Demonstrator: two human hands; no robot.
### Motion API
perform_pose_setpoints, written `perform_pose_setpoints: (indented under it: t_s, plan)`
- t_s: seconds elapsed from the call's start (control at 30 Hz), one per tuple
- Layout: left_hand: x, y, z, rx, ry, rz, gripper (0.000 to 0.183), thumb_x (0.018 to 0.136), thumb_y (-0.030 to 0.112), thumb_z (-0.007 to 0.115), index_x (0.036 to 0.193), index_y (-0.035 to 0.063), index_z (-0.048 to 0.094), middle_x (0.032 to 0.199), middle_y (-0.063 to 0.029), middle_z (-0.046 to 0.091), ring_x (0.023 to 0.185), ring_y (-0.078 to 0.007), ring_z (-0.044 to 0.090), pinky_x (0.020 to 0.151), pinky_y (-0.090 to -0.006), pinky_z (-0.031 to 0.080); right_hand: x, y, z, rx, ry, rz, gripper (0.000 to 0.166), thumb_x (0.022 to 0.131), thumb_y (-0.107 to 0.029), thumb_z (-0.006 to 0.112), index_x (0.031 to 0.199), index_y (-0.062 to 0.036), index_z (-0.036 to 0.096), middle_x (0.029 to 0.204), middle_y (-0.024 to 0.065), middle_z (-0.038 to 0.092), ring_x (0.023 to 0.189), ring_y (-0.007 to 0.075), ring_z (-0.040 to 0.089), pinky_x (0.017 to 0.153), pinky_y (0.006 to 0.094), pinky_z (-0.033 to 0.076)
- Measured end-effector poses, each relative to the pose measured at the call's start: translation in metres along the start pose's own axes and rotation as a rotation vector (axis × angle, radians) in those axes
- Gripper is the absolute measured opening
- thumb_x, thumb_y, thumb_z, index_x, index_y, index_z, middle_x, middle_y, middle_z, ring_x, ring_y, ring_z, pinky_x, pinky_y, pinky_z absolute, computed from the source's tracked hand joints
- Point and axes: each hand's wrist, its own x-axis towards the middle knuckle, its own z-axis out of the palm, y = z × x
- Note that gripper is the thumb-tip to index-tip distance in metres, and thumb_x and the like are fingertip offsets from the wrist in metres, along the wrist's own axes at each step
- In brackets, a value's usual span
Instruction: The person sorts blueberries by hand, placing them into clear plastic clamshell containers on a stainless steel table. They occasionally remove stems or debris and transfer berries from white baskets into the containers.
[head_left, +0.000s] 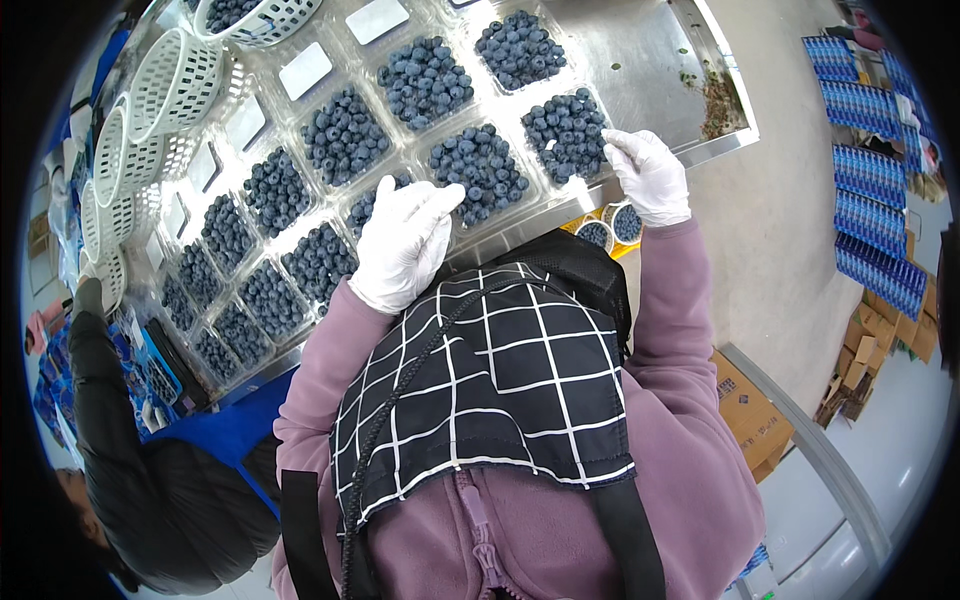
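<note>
My left hand (409, 244), in a white glove, is over the near edge of the trays, between a clear plastic tray of blueberries (480, 174) and another tray of blueberries (319, 262). Its fingers point away from me, and whether they hold anything is hidden. At the right edge of the nearest right-hand tray of blueberries (566, 133) is my right hand (646, 176), also gloved in white. Its thumb and forefinger meet beside the berries; anything between them is too small to tell. A small pale spot shows on those berries.
Several filled trays stand in rows on the steel table (637, 67). White perforated baskets (176, 84) line its far left side. Stems and leaf bits (720, 101) lie at the right end. A co-worker's dark sleeve (101, 375) reaches in at left. Tubs of blueberries (626, 223) stand below the table edge.
</note>
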Motion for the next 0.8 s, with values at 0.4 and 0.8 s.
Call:
perform_pose_setpoints:
  t_s: [0.4,0.8]
  plan:
    - [0.016,0.006,0.004,-0.126,0.000,0.082,0.035,0.085,-0.005,0.061,0.115,0.0125,0.067,0.096,-0.0039,0.065,0.090,-0.0263,0.064,0.108,-0.0520,0.035,0.026,-0.022,0.012,-0.214,0.044,-0.432,0.039,0.089,-0.010,0.060,0.128,-0.0120,0.061,0.126,0.0110,0.061,0.115,0.0325,0.058,0.094,0.0407,0.048]
    - [0.014,-0.028,-0.054,-0.245,0.359,-0.167,0.029,0.092,0.002,0.057,0.119,0.0063,0.066,0.088,-0.0088,0.064,0.073,-0.0261,0.056,0.076,-0.0372,0.047,0.121,-0.138,0.008,0.296,-0.143,-0.603,0.031,0.093,-0.011,0.061,0.123,-0.0013,0.063,0.120,0.0178,0.065,0.112,0.0310,0.063,0.096,0.0370,0.049]
